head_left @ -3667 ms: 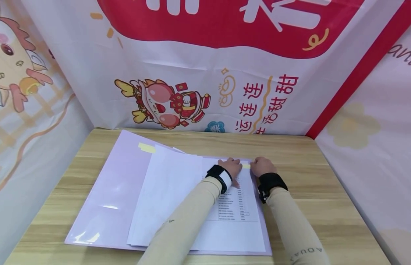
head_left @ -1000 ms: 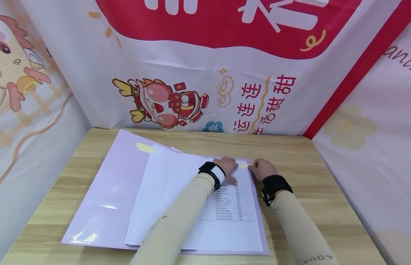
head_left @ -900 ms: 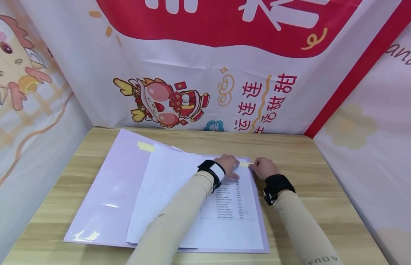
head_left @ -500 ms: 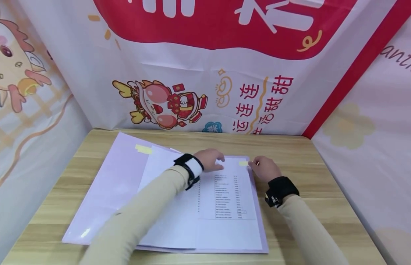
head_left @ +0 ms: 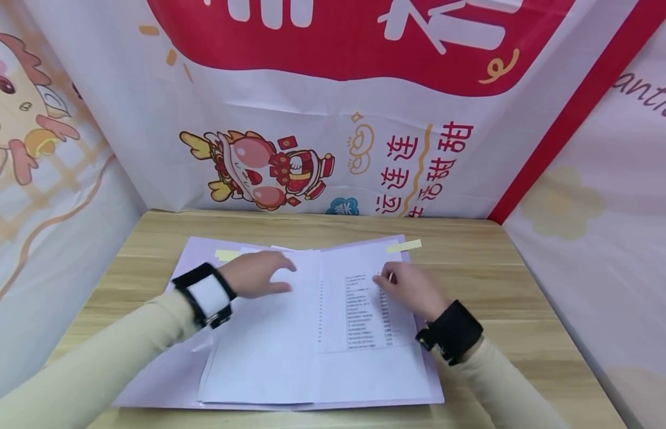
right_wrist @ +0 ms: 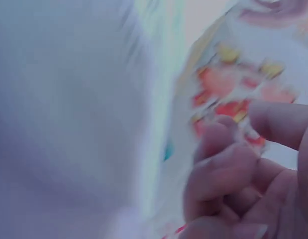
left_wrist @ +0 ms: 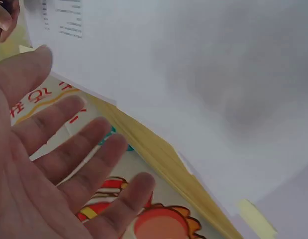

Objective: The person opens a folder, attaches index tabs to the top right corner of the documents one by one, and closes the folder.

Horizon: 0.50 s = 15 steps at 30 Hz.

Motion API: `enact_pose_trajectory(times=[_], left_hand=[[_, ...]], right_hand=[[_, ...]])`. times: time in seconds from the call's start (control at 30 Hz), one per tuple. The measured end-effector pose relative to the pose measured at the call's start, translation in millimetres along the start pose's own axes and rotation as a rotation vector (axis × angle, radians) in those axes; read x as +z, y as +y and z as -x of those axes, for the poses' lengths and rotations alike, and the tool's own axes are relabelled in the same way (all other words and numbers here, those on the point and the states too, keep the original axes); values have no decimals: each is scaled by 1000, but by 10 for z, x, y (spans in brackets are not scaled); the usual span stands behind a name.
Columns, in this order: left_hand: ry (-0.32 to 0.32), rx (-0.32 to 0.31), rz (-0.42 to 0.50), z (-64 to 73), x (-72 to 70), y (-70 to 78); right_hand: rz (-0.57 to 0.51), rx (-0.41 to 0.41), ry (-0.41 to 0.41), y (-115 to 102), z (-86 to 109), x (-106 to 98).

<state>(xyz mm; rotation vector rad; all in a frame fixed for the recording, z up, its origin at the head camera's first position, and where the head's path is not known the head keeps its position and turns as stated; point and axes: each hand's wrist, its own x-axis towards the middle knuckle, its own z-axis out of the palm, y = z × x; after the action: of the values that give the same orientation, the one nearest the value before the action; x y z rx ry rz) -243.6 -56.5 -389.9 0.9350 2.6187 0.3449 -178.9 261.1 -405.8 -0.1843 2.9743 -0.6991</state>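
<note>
A lilac folder [head_left: 161,369] lies spread on the table with white papers [head_left: 263,333] on its left side. On its right side is a white sheet [head_left: 365,375] with a printed table; this side's far corner stands raised. One yellow strip [head_left: 410,245] juts past that corner, and another yellow strip [head_left: 225,255] is at the left side's top. My left hand [head_left: 257,274] hovers over the left papers, fingers spread in the left wrist view. My right hand [head_left: 415,289] is over the right sheet, fingers loosely curled, thumb apart, with nothing visibly held.
The wooden table [head_left: 526,333] extends to the right of the folder. A printed cloth backdrop [head_left: 311,95] rises behind the table's far edge, and more cloth [head_left: 606,256] hangs along the right side.
My left hand has moved left, off the right sheet. My right hand has left the yellow strip at the edge and moved left over the sheet. The folder's right side has risen.
</note>
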Motion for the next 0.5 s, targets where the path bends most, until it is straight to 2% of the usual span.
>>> enact_pose_trajectory(times=[0.23,0.43,0.5], left_hand=[[76,-19,22,647,116,-452],[163,75,6,1108,284,-895],[182,62,-14,1247,321,-1003]], right_hand=[[76,-160,-29,-679,441,43],[145,-305,-43,-1135,789,99],[202,-361,-27,-1271,856,178]])
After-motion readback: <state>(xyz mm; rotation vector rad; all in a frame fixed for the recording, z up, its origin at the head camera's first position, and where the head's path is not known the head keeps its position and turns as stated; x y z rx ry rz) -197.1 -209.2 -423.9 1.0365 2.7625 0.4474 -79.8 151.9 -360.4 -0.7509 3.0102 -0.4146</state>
